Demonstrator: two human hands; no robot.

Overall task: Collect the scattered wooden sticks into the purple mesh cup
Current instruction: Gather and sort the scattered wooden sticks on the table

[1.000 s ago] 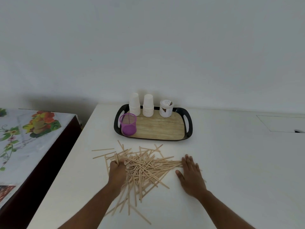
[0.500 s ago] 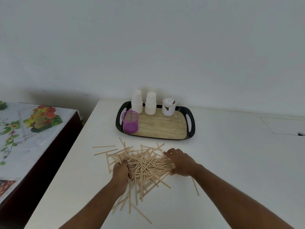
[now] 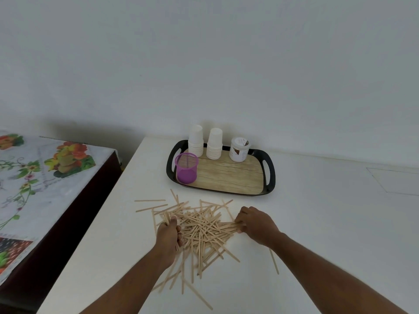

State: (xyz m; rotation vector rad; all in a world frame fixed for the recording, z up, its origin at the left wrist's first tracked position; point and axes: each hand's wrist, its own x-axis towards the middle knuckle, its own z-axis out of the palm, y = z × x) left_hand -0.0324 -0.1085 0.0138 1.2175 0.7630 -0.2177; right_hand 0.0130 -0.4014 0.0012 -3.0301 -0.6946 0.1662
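both left hand [image 3: 169, 234] and right hand [image 3: 256, 224] clench wooden sticks [image 3: 201, 230]; jar [image 3: 238, 149] label unreadable.

A white table [image 3: 317, 223] is seen, with its left edge running beside a lower surface covered by a flowered cloth [image 3: 34, 189]. Near the far edge, a black tray [image 3: 271, 175] with a wood-pattern bottom is placed. Closer to the near edge, a loose pile of wooden sticks [image 3: 199, 230] is spread directly on the table, and a few single sticks are scattered around it.
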